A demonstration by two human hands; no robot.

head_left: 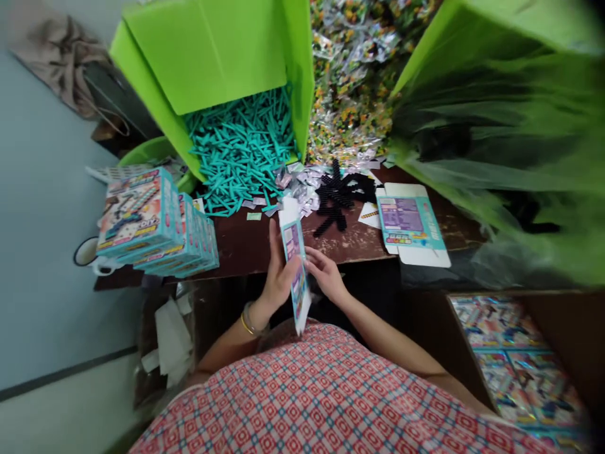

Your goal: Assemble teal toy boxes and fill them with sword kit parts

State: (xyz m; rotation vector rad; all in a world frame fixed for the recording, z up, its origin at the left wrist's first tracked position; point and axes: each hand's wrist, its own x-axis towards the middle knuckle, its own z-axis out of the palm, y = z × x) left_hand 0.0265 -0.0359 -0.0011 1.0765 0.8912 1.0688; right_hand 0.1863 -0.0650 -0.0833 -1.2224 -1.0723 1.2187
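Note:
A slim printed cardboard box (293,252), purple and turquoise with white end flaps, stands on edge in front of my body. My left hand (280,272) grips it from the left, thumb across its printed face. On the other side my right hand (326,272) has its fingers bent against the box's right edge; part of those fingers is hidden behind it. Whether the box is filled cannot be seen. Another flattened box (410,222) of the same print lies on the table to the right.
Finished-looking boxes (137,214) stand stacked at the left beside a white mug (87,252). Green bins hold turquoise sticks (241,148); small orange-green packets (352,120) and black ridged pieces (335,192) lie behind. A carton of boxes (520,366) sits lower right.

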